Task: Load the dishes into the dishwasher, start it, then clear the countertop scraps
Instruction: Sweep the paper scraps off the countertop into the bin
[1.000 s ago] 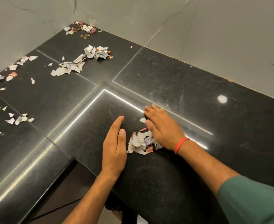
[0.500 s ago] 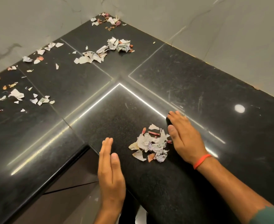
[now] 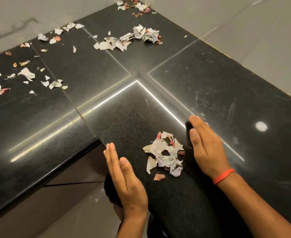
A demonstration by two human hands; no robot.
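Fingers (image 3: 197, 125) straight on both hands flank a gathered scrap pile (image 3: 165, 154) at the counter (image 3: 210, 86) edge, holding nothing; beyond the pile, scattered scraps (image 3: 124, 40) remain uncleared.

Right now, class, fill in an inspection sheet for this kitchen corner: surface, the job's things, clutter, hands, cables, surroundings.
Surface: glossy black stone L-shaped countertop, scratched, with light strips reflected in it.
Job's things: small heap of torn white and pink paper scraps near the front edge, between the two hands.
Clutter: more torn scraps in a loose pile toward the back corner, in the corner itself and scattered along the left side.
Hands: left hand on edge, fingers straight, at the counter's front edge; right hand flat beside the heap, red band on its wrist; neither holds anything.
Cables: nothing seen.
Surroundings: pale marble-patterned wall tiles behind the counter.
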